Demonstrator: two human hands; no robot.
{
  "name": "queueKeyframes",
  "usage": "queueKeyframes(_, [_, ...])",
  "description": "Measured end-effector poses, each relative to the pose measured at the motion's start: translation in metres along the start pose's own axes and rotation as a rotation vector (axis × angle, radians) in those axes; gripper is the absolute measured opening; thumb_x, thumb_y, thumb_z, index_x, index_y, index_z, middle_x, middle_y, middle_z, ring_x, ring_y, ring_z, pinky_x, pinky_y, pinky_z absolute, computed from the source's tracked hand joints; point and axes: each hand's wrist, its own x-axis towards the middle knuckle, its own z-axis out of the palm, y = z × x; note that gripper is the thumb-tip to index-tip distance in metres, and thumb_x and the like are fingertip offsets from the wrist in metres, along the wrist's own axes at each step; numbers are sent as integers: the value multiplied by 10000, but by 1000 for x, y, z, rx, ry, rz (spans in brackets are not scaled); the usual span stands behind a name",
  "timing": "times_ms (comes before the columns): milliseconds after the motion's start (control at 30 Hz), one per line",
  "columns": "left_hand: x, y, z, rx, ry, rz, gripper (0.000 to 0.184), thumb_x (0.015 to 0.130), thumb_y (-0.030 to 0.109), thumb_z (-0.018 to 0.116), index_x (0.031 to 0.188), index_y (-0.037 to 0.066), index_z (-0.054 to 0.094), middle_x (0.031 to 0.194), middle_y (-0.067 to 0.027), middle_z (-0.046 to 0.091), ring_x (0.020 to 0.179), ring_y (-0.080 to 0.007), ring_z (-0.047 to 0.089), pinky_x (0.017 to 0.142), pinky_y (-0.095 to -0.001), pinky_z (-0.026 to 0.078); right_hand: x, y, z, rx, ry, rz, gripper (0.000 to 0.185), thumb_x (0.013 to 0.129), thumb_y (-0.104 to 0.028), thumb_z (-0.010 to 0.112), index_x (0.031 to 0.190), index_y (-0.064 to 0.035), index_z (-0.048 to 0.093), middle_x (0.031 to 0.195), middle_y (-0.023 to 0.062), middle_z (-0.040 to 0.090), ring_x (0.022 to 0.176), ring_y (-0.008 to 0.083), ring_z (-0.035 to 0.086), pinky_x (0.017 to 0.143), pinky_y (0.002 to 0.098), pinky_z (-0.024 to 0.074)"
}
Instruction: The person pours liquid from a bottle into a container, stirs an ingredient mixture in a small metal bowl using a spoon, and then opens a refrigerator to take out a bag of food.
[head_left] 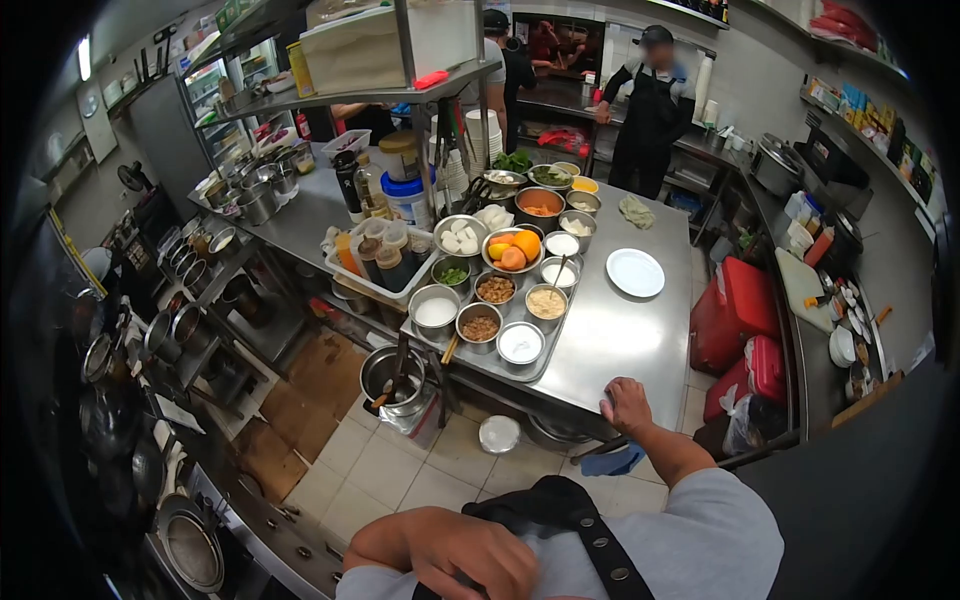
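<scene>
My right hand (628, 405) rests on the near edge of the steel table (610, 345), its fingers laid on the top and holding nothing. Close against my chest, beside the black apron (545, 500), my left hand (475, 555) is curled; its fingertips are cut off by the lower edge, and I cannot make out what they hold. Nearest the right hand are a bowl of white powder (521, 343) and a white plate (635, 273). Farther along the tray stand a bowl of oranges (511, 250), a bowl of chopped brown food (479, 328) and a bowl of pale crumbs (546, 303).
A steel pot (418, 368) with utensils stands low left of the table. Red coolers (735, 315) sit below the right counter. A person in a black apron (650, 110) stands behind the table. Overhead runs a steel shelf (370, 95). A strainer (190, 550) is at lower left.
</scene>
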Motion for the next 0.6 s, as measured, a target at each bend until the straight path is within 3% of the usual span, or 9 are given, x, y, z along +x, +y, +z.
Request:
queueKeyframes(100, [10,-11,-7,-138,4,-30,245,979,159,618,944,-67,704,977,-240,669,813,-392,651,716,-446,521,0,3,1,27,11,-2,305,821,-236,690,1052,-62,594,1097,129,581,1094,329,535,958,453,400])
queueKeyframes(300, [40,-48,4,83,41,-189,194,976,141,637,945,-36,710,1032,-223,676,825,-360,658,710,-440,511,-1,9,-4,82,54,-28,295,827,-242,696,1031,-54,597,1058,116,584,1054,309,543,923,436,406])
queueKeyframes(400, [63,-76,7,36,80,-237,203,990,137,604,902,-27,687,987,-203,669,814,-352,648,696,-426,501,-2,11,-4,90,75,-37,285,837,-247,696,1024,-56,599,1046,112,577,1042,299,541,909,428,404])
queueKeyframes(500, [69,-113,17,30,169,-192,223,998,178,609,1080,-22,661,1028,-150,676,938,-338,642,862,-444,485,-5,18,0,125,74,-35,277,840,-253,698,1015,-62,603,1046,116,573,1040,295,537,896,430,402])
queueKeyframes(600, [99,-134,25,197,269,-108,160,1016,102,548,1054,-16,650,1007,-151,676,903,-337,643,848,-444,485,-8,22,0,139,90,-59,278,840,-257,701,1014,-63,605,1044,119,571,1025,294,536,881,429,403])
